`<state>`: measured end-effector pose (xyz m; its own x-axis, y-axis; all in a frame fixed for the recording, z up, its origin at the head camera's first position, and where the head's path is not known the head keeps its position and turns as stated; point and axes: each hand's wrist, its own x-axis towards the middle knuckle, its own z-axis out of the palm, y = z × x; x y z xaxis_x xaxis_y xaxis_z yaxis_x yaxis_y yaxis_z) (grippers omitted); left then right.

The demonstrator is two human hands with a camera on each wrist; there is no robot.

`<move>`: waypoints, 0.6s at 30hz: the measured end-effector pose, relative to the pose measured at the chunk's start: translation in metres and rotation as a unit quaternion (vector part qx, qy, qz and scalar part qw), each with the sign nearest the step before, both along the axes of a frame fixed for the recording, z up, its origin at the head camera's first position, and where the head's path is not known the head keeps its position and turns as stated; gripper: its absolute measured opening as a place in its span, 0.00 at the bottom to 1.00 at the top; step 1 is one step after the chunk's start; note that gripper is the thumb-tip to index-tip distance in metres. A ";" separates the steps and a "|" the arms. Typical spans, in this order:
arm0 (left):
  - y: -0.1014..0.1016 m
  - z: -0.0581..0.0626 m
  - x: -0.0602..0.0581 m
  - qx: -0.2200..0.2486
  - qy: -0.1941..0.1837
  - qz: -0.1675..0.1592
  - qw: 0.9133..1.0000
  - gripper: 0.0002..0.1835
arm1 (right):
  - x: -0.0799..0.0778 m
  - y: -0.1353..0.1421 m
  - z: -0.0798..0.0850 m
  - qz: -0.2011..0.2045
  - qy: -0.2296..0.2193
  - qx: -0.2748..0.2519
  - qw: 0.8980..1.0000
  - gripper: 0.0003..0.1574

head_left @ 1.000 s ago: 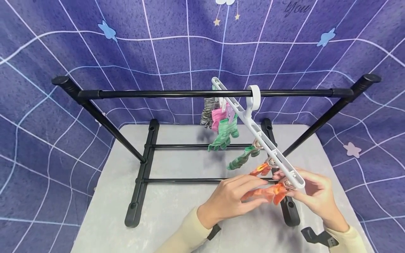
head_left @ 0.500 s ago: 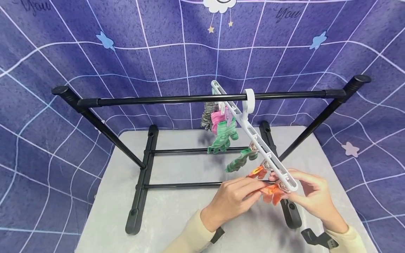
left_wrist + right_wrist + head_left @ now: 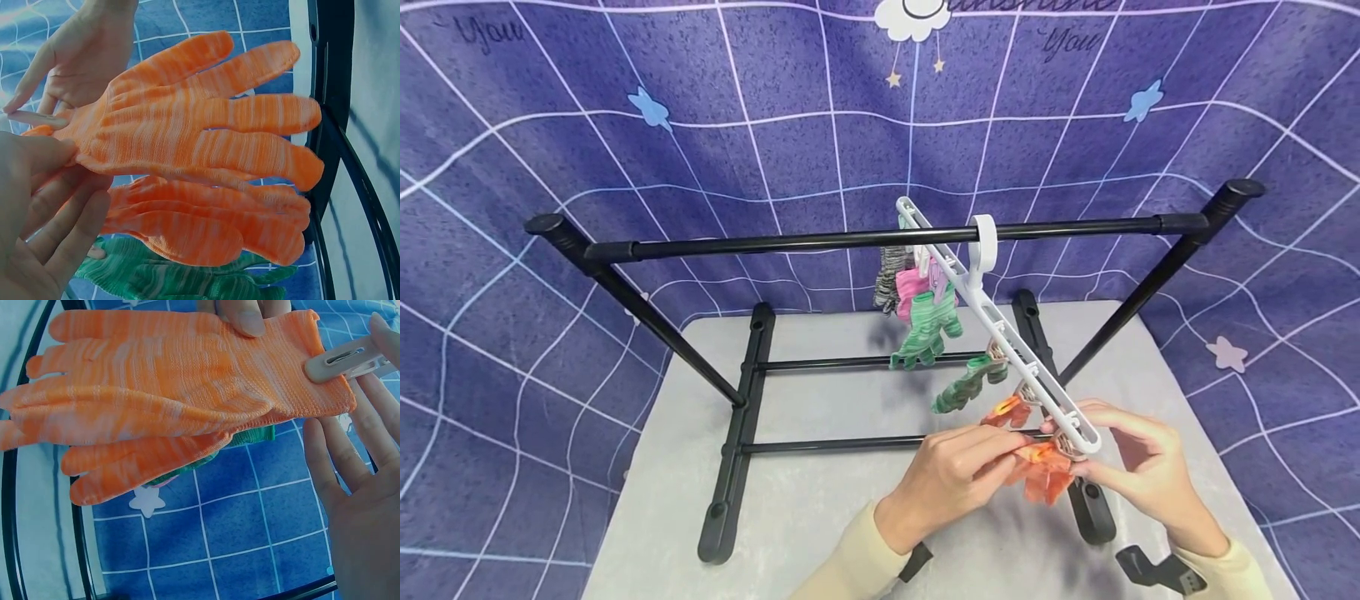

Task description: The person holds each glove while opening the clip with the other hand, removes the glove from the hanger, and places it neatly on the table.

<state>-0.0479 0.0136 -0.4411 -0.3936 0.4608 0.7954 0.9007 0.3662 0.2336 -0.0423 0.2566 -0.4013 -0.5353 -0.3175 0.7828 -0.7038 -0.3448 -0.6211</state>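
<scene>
An orange striped knit glove [image 3: 156,119] hangs by its cuff at the near end of a white hanger [image 3: 983,246]. My left hand [image 3: 951,471] pinches the glove's cuff between thumb and fingers. With thumb and fingertips, my right hand [image 3: 1142,454] pinches the pale clothespin [image 3: 340,359], whose tip lies over the cuff. Just behind is a second orange glove [image 3: 200,225], clipped to the same hanger. Farther along it hang two green gloves [image 3: 928,325], a pink one [image 3: 912,287] and a grey-black one [image 3: 891,275].
The hanger hooks over the black rail [image 3: 775,244] of a standing rack, slanting toward me on the right. Black crossbars [image 3: 835,446] and feet [image 3: 718,517] rest on the pale tabletop [image 3: 805,508]. A purple grid-patterned curtain [image 3: 700,150] surrounds the back and sides.
My left hand has closed on the orange glove's cuff, and its fingers now hang lower. My right hand stays at the clothespin. The head view has tilted up slightly.
</scene>
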 end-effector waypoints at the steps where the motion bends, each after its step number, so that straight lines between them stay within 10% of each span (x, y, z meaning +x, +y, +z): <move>1: 0.000 0.000 0.000 0.000 0.001 0.000 1.000 0.10 | 0.000 0.000 0.000 0.000 0.000 0.000 1.000 0.28; 18: 0.002 0.002 0.000 0.001 -0.008 -0.008 1.000 0.12 | 0.002 -0.003 0.004 -0.007 0.010 0.010 1.000 0.25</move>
<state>-0.0481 0.0157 -0.4388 -0.3984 0.4653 0.7904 0.9029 0.3508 0.2486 -0.0406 0.2537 -0.3969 -0.5245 -0.3250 0.7869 -0.7211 -0.3219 -0.6135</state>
